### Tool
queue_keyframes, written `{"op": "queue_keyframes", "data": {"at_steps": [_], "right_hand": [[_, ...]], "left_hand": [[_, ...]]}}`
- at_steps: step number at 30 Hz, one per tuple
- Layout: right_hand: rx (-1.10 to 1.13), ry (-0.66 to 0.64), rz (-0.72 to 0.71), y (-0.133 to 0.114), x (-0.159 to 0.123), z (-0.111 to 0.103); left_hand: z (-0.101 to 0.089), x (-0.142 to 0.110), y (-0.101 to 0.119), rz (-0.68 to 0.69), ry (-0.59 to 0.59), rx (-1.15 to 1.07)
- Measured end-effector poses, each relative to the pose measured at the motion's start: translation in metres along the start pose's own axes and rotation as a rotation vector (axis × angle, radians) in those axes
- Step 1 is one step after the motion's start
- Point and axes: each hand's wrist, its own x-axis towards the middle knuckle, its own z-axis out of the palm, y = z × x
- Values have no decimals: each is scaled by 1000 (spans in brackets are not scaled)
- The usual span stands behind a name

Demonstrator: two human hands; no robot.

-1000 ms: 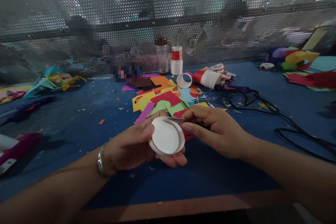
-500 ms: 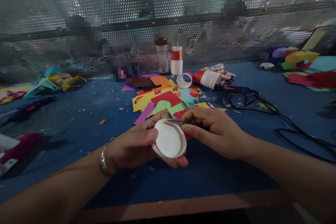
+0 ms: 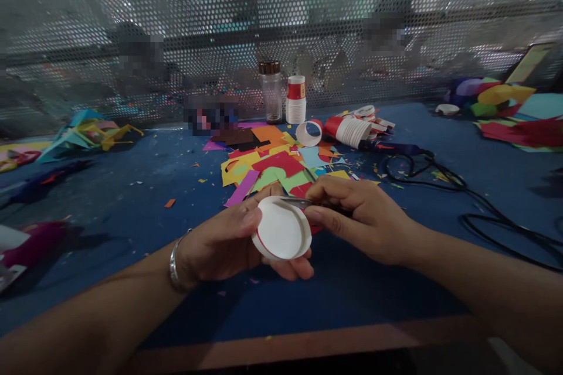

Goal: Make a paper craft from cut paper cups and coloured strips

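My left hand (image 3: 233,234) grips a round white paper cup bottom (image 3: 281,229) with a low wall and a thin red line along its edge. The thumb presses on the near left rim while fingers support it from beneath. My right hand (image 3: 365,217) is closed around scissors (image 3: 295,201); their metal blades reach over the far rim of the cup piece. The handles are mostly hidden by my fingers. Just beyond both hands lies a heap of coloured paper scraps (image 3: 277,164), red, yellow, green, orange and purple, on the blue table (image 3: 176,281).
Behind the scraps stand a clear bottle (image 3: 271,96) and a stack of paper cups (image 3: 296,102). A cut cup ring (image 3: 309,133) and a toppled cup stack (image 3: 348,130) lie nearby. A black cable (image 3: 461,187) loops at right. A perforated metal screen (image 3: 246,23) rises behind the table.
The cup bottom has tilted slightly and shifted a little left in my left hand, whose thumb has slid toward its edge. The scissors stay at the far rim.
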Motion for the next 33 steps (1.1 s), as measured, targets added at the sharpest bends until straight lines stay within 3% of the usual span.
{"op": "queue_keyframes", "data": {"at_steps": [13,23,33], "right_hand": [[22,-54,35,2,0,-1],[-39,-15,-49,0,-1,-1],[8,-27,-9,1,0,-1]], "left_hand": [[-8,-1,-4,-4,-16,13],[-4,1,-3,2,-49,-23],[-5,2,-4,-28,-58,-64]]}}
